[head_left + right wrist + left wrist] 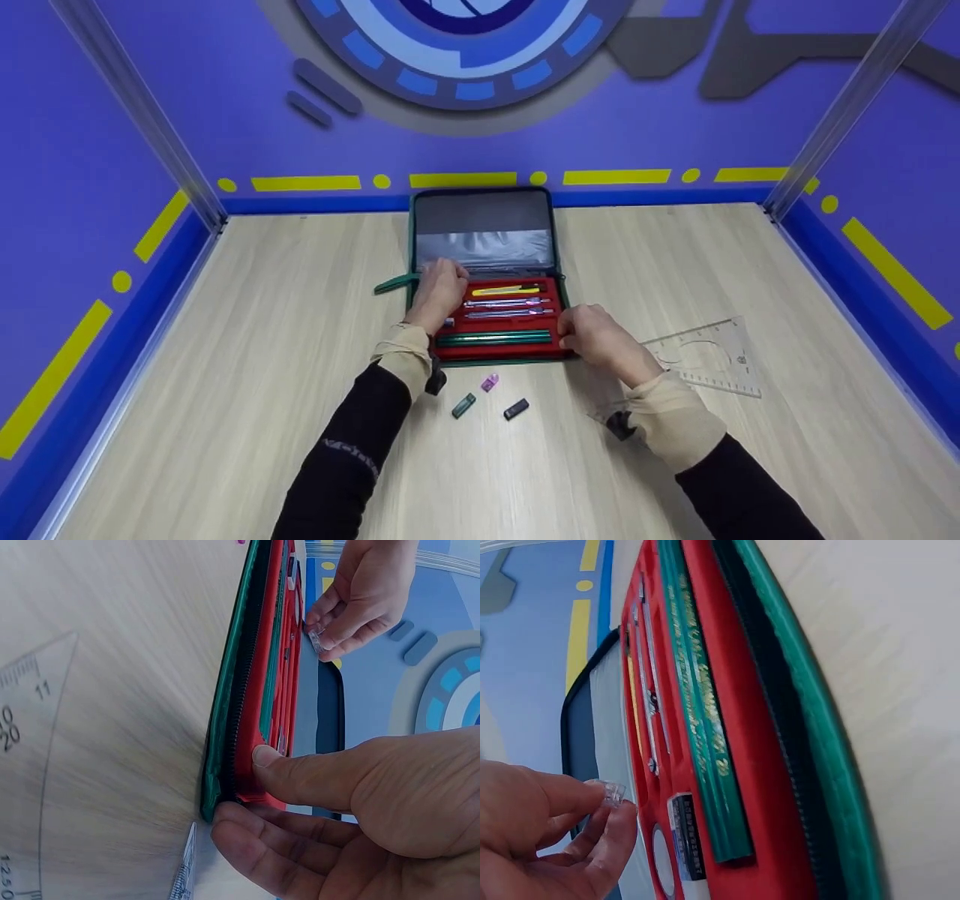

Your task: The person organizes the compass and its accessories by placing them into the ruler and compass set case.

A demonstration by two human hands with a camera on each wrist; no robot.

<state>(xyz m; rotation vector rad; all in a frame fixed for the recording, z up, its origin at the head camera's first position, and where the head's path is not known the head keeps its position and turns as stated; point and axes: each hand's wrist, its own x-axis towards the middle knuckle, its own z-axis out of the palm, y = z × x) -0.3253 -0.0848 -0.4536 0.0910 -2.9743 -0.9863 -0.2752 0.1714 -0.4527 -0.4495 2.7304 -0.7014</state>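
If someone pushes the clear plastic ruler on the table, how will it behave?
The clear ruler lies flat on the smooth wooden table, so it would probably slide, not roll. It looks thin, so likely light, slightly bendable and awkward to lift by its edge.

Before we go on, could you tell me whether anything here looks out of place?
Yes: three small items, a green one, a pink one and a black one, lie loose on the table in front of the open case, not inside it.

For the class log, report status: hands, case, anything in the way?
Left hand pinches a small clear piece over the open case. Right hand grips the case's right edge, thumb on the red tray. Nothing in the way.
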